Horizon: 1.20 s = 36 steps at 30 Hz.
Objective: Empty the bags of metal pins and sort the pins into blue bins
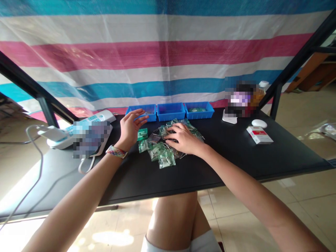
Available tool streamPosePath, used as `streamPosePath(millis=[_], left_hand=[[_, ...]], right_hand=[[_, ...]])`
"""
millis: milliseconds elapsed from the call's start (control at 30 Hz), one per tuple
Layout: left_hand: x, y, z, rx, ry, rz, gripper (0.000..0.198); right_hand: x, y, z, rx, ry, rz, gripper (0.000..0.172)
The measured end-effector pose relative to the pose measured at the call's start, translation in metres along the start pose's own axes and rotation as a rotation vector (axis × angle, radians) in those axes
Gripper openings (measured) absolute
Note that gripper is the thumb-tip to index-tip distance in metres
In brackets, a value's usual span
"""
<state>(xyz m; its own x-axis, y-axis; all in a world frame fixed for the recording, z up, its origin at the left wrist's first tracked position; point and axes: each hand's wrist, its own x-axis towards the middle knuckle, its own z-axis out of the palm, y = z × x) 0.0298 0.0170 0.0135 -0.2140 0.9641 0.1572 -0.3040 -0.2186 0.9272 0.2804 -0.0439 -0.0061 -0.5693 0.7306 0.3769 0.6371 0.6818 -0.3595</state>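
A pile of small clear-and-green packets (167, 159) with pale pieces and metal pins inside lies mid-table, loose thin metal pieces among them. My right hand (183, 139) rests over the pile, fingers spread and touching it; its fingertips partly hide what lies below. Just left of the pile, my left hand (131, 126) is raised with fingers stretched and slightly curved, nothing visible in it. It partly covers the left blue bin (150, 117). Beside that stand the middle blue bin (171, 115) and the right blue bin (201, 114), which contains some packets.
A power strip (105, 115) with a plugged-in white charger (52, 133) and cable lies at left, near a blurred device (91, 138). At right are a red-and-white box (259, 135), a white rounded case (259, 123) and a bottle (263, 87). Black frame bars (296, 63) flank the table.
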Motion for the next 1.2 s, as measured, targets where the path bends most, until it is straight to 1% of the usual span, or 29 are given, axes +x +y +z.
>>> streamPosePath(millis=[133, 300, 367, 433, 533, 600, 667, 733, 800, 900, 1000, 1100, 1200], left_hand=[[-0.004, 0.0, 0.003, 0.032, -0.033, 0.006, 0.019], [-0.004, -0.003, 0.004, 0.106, -0.077, 0.002, 0.02], [-0.005, -0.006, 0.004, 0.148, -0.11, 0.015, 0.02], [-0.007, -0.008, 0.004, 0.216, -0.164, 0.059, 0.019], [-0.015, -0.009, 0.006, 0.391, -0.307, 0.207, 0.02], [-0.023, -0.007, 0.009, 0.565, -0.419, 0.375, 0.022], [-0.031, -0.005, 0.013, 0.714, -0.515, 0.569, 0.025], [-0.038, -0.002, 0.017, 0.766, -0.588, 0.719, 0.025], [-0.042, 0.0, 0.021, 0.752, -0.627, 0.791, 0.021], [-0.045, 0.002, 0.023, 0.728, -0.627, 0.779, 0.017], [-0.046, 0.004, 0.024, 0.711, -0.556, 0.672, 0.019], [-0.047, 0.004, 0.025, 0.647, -0.467, 0.504, 0.025], [-0.048, 0.003, 0.026, 0.524, -0.438, 0.327, 0.033]], right_hand=[[0.001, 0.001, 0.0, 0.008, 0.018, -0.022, 0.022], [0.004, 0.003, 0.005, 0.034, 0.057, -0.057, 0.018], [0.005, 0.004, 0.006, 0.059, 0.076, -0.062, 0.018], [0.006, 0.004, 0.006, 0.103, 0.106, -0.056, 0.019], [0.009, 0.003, 0.003, 0.239, 0.178, -0.008, 0.022], [0.01, 0.003, -0.001, 0.387, 0.204, 0.046, 0.024], [0.011, 0.003, -0.006, 0.557, 0.192, 0.091, 0.026], [0.012, 0.003, -0.011, 0.713, 0.164, 0.111, 0.027], [0.012, 0.003, -0.016, 0.83, 0.147, 0.124, 0.027], [0.012, 0.0, -0.018, 0.951, 0.13, 0.166, 0.026], [0.011, -0.003, -0.017, 1.009, 0.105, 0.192, 0.032], [0.011, -0.005, -0.012, 0.939, 0.132, 0.189, 0.041], [0.01, -0.007, -0.007, 0.756, 0.208, 0.18, 0.051]])
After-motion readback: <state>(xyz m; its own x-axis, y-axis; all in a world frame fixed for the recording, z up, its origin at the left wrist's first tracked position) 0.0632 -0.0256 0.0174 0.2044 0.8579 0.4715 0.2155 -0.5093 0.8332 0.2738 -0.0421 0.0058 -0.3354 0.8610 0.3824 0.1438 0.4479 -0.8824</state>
